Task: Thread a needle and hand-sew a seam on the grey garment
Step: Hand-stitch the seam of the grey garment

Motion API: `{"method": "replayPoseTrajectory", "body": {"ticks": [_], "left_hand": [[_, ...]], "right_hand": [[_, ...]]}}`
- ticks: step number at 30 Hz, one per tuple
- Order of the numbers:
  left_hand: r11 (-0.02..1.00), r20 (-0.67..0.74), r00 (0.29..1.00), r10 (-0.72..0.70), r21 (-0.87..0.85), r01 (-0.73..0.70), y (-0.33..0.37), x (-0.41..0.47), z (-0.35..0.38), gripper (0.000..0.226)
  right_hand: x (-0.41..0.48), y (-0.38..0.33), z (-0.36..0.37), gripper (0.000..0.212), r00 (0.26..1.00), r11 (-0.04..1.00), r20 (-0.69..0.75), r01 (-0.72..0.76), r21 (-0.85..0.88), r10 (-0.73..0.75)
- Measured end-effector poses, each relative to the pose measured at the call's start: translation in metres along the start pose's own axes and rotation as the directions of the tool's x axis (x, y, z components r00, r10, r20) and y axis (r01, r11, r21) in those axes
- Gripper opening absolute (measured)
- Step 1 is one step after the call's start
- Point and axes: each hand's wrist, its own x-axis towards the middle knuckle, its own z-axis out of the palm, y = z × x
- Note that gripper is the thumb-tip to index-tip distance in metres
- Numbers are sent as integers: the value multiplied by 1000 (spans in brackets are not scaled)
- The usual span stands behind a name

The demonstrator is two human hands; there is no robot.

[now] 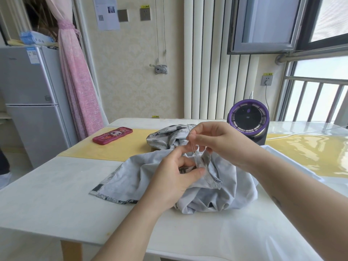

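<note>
The grey garment lies bunched in the middle of the white table. My left hand pinches a fold of its seam edge between thumb and fingers. Just above it, my right hand pinches a thin needle that points up and away. A pale thread runs taut from the needle down to the fold held by my left hand.
A red pencil case lies on the yellow mat at the back left. A purple and black fan stands at the back right, its cable trailing right. A white tray edge sits under my right forearm. A fridge stands at the far left.
</note>
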Motion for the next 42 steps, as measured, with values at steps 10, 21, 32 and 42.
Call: {"method": "replayPoseTrajectory", "body": {"ticks": [10, 21, 32, 42], "left_hand": [[999, 7, 999, 36, 30, -36, 2, 2, 0, 38], [1000, -8, 1000, 8, 24, -8, 1, 6, 0, 34], [994, 17, 1000, -6, 107, 5, -9, 13, 7, 34], [964, 28, 999, 16, 265, -23, -16, 17, 8, 33]], "right_hand": [[7, -9, 4, 15, 996, 995, -69, -59, 83, 65], [11, -22, 4, 11, 994, 996, -110, 10, -83, -19], [16, -41, 9, 15, 997, 993, -76, 5, -120, -14], [13, -55, 15, 17, 1000, 978, -14, 17, -208, -20]]}}
